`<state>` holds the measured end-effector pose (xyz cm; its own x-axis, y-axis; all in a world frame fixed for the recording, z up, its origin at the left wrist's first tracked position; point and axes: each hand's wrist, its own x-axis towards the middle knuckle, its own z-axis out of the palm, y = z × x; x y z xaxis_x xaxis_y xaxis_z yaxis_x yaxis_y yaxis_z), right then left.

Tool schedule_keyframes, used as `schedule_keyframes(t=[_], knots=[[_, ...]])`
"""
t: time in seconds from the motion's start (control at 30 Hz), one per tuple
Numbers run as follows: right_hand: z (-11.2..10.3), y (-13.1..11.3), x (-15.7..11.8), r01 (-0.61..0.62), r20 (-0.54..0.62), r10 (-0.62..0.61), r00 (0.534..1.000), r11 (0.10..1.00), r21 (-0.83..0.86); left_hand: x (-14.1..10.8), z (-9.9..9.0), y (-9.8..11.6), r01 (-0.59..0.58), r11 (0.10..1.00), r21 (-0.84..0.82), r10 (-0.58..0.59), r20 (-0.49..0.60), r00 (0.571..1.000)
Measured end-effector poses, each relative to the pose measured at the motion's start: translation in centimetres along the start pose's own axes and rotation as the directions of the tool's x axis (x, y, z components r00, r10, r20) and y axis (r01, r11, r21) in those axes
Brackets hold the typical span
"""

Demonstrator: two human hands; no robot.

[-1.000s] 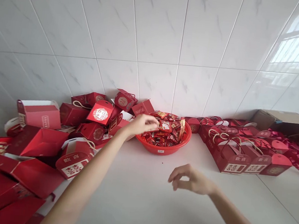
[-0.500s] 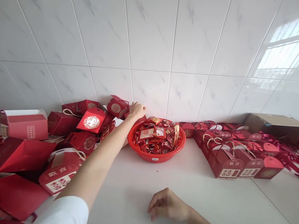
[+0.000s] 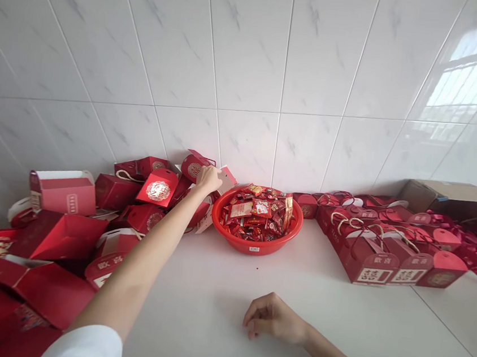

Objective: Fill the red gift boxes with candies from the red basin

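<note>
The left hand's grip (image 3: 209, 179) was closed on a red card box (image 3: 226, 182) with a pale lining, near the worktop's (image 3: 190, 310) back edge; just beside it, a round plastic basin (image 3: 274, 247) held crinkly packets (image 3: 261, 208). The right hand's grip (image 3: 275, 319) curled loosely nearer the front edge; whether its fingertips met could not be told.

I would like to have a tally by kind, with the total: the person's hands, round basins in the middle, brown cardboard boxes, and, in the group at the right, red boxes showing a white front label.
Left hand and right hand: 2
Round basin: 1
Brown cardboard box: 1
White-labelled red boxes: 2
Total: 6
</note>
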<state>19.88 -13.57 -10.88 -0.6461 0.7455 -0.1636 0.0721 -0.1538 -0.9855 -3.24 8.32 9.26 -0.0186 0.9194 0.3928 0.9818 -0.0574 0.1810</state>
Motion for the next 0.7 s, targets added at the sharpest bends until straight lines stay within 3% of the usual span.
schedule_keyframes(t=[0.1, 0.23, 0.37, 0.47, 0.53, 0.6, 0.7], knots=[[0.0, -0.1, 0.0, 0.008, -0.005, -0.008, 1.000, 1.000, -0.008, -0.9, -0.1, -0.7, -0.009, 0.999, -0.032, 0.008, -0.029, 1.000], [-0.1, -0.1, 0.0, 0.017, -0.007, -0.017, 1.000, 1.000, 0.000, -2.2, -1.2, -0.8, -0.016, 0.995, -0.094, 0.002, -0.149, 0.989], [-0.4, -0.9, -0.3, 0.046, -0.009, -0.046, 0.999, 0.999, -0.014, -4.9, -3.8, -1.0, -0.062, 0.983, -0.174, 0.014, -0.265, 0.964], [-1.1, -3.0, -0.9, 0.146, -0.074, -0.147, 0.986, 0.989, -0.015, -8.6, -6.2, -1.5, -0.201, 0.910, -0.363, 0.078, -0.326, 0.942], [-1.6, -5.1, -1.6, 0.230, -0.170, -0.233, 0.957, 0.972, -0.037, -11.5, -7.4, -1.7, -0.239, 0.878, -0.415, 0.155, -0.225, 0.962], [-2.0, -7.3, -2.2, 0.300, -0.293, -0.327, 0.899, 0.945, -0.134, -14.2, -8.0, -1.5, -0.258, 0.860, -0.439, 0.270, -0.037, 0.962], [-2.0, -10.3, -2.7, 0.308, -0.386, -0.443, 0.809, 0.879, -0.363, -17.5, -7.6, -0.3, -0.318, 0.836, -0.446, 0.434, 0.185, 0.882]])
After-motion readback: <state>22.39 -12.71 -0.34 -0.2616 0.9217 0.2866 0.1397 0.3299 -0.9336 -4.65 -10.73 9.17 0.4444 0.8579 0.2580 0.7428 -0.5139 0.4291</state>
